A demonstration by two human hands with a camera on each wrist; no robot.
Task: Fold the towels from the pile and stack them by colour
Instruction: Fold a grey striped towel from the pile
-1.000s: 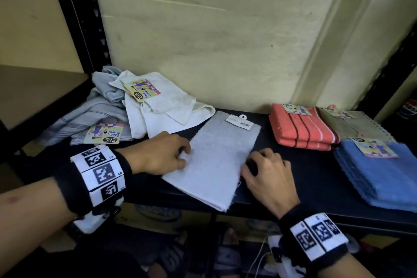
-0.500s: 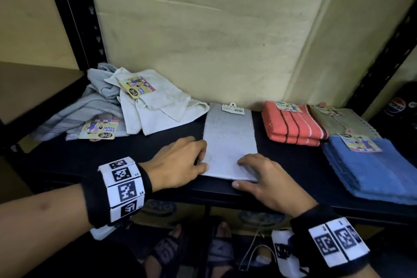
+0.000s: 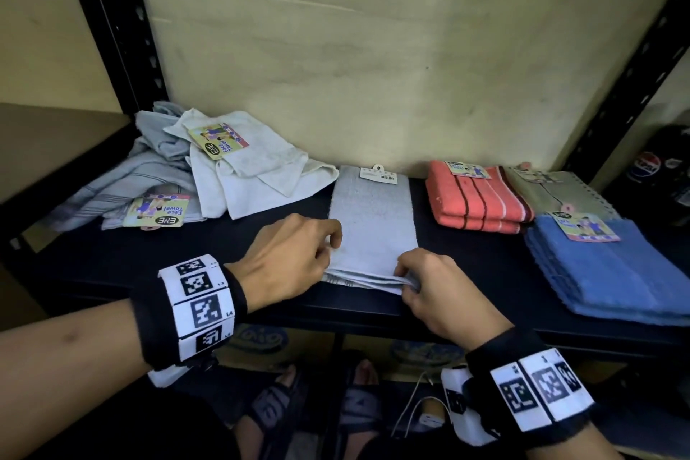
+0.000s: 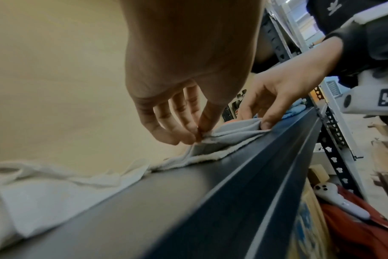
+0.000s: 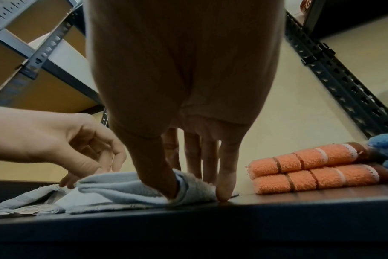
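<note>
Both hands, left [image 3: 295,254] and right [image 3: 440,291], pinch near corners of soft, floppy pale grey terry towel [image 3: 373,224]. Light; best held by corners.

Dim light, cream wall [image 3: 336,48], black metal shelf [image 3: 466,265], slotted uprights [image 3: 123,30]

Towel in the middle [image 3: 373,228]: pale grey, plain, w/ white barcode tag [image 3: 378,174]. Pile at left [image 3: 209,175]: white + light grey towels, one w/ faint darker stripes; multicolour labels. Folded stack [image 3: 478,200]: orange-coral w/ dark brown + white stripes. Towel behind it [image 3: 560,190]: olive-tan. Right stack [image 3: 612,273]: plain blue. Shelf [image 3: 149,254]: black. Wall [image 3: 373,48]: cream. Wristbands [image 3: 198,306]: black w/ white b&w marker squares.
</note>
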